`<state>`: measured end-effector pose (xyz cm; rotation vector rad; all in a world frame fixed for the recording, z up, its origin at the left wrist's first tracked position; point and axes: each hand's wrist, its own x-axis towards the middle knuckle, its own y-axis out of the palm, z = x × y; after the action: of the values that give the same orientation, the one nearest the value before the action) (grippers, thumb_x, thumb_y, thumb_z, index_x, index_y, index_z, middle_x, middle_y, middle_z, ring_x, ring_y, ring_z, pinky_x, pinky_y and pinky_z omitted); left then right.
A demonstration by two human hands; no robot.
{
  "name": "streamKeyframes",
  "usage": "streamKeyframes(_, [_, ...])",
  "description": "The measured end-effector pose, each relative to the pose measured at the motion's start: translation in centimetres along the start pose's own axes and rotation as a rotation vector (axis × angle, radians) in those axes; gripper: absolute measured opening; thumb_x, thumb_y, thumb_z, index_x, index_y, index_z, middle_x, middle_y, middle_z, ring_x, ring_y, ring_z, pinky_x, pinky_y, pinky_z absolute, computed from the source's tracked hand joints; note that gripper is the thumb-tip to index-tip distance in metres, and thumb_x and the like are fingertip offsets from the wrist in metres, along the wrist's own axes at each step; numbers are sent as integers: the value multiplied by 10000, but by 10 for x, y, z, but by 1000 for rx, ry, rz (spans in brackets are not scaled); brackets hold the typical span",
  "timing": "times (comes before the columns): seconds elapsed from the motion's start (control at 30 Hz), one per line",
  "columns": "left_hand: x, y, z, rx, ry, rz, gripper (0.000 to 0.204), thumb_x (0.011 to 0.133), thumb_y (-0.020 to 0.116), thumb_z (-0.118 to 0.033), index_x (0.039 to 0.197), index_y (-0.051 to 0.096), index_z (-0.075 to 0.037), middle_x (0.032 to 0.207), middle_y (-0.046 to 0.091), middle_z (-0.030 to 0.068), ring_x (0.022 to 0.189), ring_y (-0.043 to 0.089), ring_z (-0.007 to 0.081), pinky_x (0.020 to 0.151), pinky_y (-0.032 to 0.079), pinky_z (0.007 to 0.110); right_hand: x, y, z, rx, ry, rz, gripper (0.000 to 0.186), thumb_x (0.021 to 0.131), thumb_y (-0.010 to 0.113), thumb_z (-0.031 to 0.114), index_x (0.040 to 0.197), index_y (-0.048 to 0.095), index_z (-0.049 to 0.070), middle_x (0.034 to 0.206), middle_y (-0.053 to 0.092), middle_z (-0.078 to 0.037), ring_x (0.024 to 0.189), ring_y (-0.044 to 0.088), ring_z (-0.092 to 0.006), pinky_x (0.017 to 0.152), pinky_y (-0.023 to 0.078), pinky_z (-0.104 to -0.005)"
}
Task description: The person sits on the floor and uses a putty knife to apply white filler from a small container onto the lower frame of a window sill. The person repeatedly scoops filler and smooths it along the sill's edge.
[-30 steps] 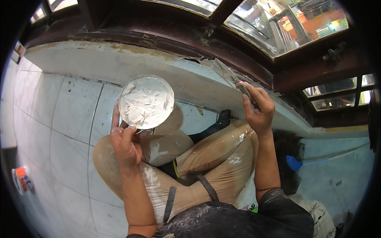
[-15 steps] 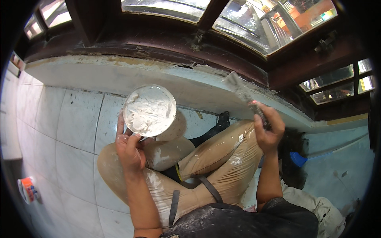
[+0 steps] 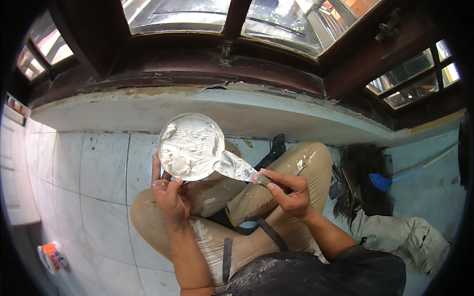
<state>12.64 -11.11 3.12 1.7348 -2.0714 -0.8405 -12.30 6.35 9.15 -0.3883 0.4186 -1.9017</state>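
My left hand (image 3: 172, 199) holds up a round tub of white putty (image 3: 190, 148), its fingers under and around the near side and the thumb near the rim. White paste with ridges covers much of the tub's inside. In my right hand (image 3: 290, 194) is a putty knife (image 3: 237, 166), gripped by its handle between thumb and fingers. Its blade is smeared with white and lies against the tub's right rim. Both hands are above my crossed legs, whose tan trousers (image 3: 296, 167) carry white smears.
Ahead runs a low white wall ledge (image 3: 237, 111) under dark wooden window frames (image 3: 163, 61), with chipped paint along the seam. On the tiled floor (image 3: 101, 172) stands an orange and white container (image 3: 52, 257) at left. To the right lie a blue brush head (image 3: 380, 182) and a crumpled pale cloth (image 3: 402, 239).
My right hand has come down and leftward from beside the ledge, bringing the putty knife to the tub's rim. The putty's surface looks more ridged and spread. The view has shifted slightly.
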Motion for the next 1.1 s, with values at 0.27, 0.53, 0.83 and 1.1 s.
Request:
streamKeyframes(0.27, [5,6,-15,-104,25,-93,937,862,577,14,1756,298,41,1565,619,303,1310,753,410,863,773,450,33,-69,10,-392,-265,-182,393,951,790,6,1342,833,19,890,768,-94,718,659,-129,667,541,-273])
streamKeyframes(0.53, [9,0,-10,-50,-11,-64,928,864,584,1,1751,313,30,1570,620,295,1321,746,419,904,763,491,110,-87,11,-558,-518,-217,465,918,823,-52,1374,819,37,958,711,-98,796,708,-191,718,600,-335])
streamKeyframes(0.83, [10,2,-10,20,-13,-82,910,865,618,-68,1735,367,18,1589,605,282,1347,733,413,920,756,493,105,-113,-19,-498,-397,-262,435,961,784,-77,1384,813,20,1017,727,-91,872,706,-142,780,584,-273])
streamKeyframes(1.1, [11,4,-6,15,-16,-127,938,840,627,-72,1741,373,-1,1582,617,277,1349,731,407,909,755,490,74,-155,-36,-588,-369,-327,461,932,801,-63,1380,818,43,989,724,-103,837,706,-187,777,603,-329])
